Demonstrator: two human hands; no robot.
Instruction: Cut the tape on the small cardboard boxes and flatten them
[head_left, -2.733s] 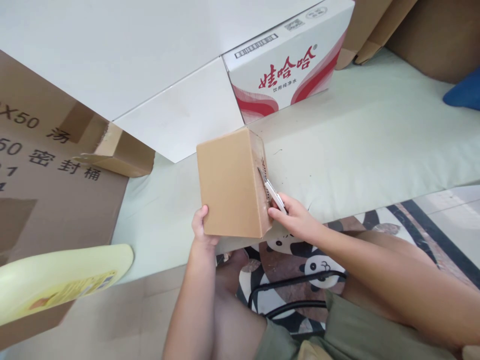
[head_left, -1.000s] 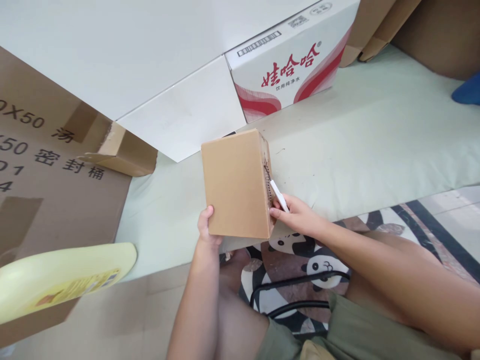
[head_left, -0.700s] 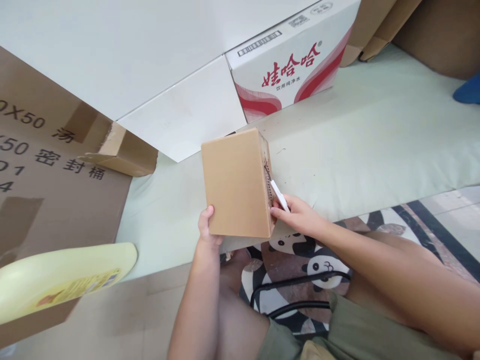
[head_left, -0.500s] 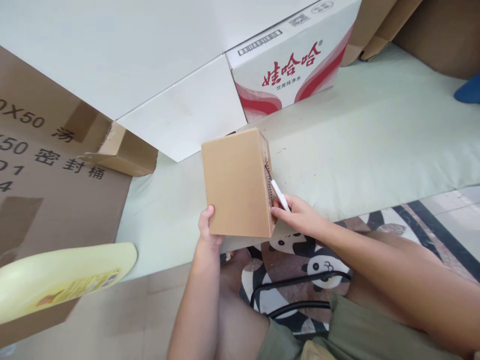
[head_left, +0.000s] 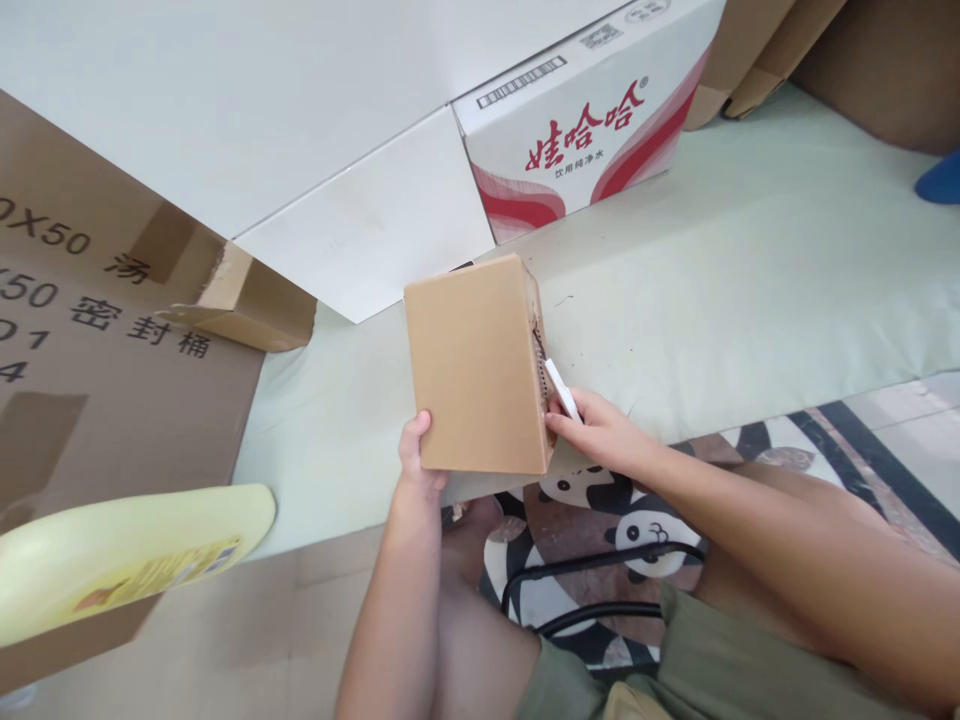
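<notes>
A small brown cardboard box (head_left: 476,370) is held tilted up over the pale green cloth. My left hand (head_left: 417,448) grips its lower left corner, thumb on the front face and the other fingers mostly hidden beneath. My right hand (head_left: 596,425) is closed on a slim white box cutter (head_left: 562,388), held against the right side of the box. Where its tip meets that side, a dark jagged slit runs along the cardboard; the tip itself is hard to make out. The right fingertips touch the box's lower right edge.
A white carton with red lettering (head_left: 577,160) and a large white box (head_left: 367,215) stand behind. Big brown cartons (head_left: 150,380) are on the left, with a pale yellow bottle (head_left: 135,555) in front. Below are a panda-print seat (head_left: 652,540) and black metal bars (head_left: 600,560).
The box and both hands have shifted very slightly to the right. The grips on the box and the box cutter look the same.
</notes>
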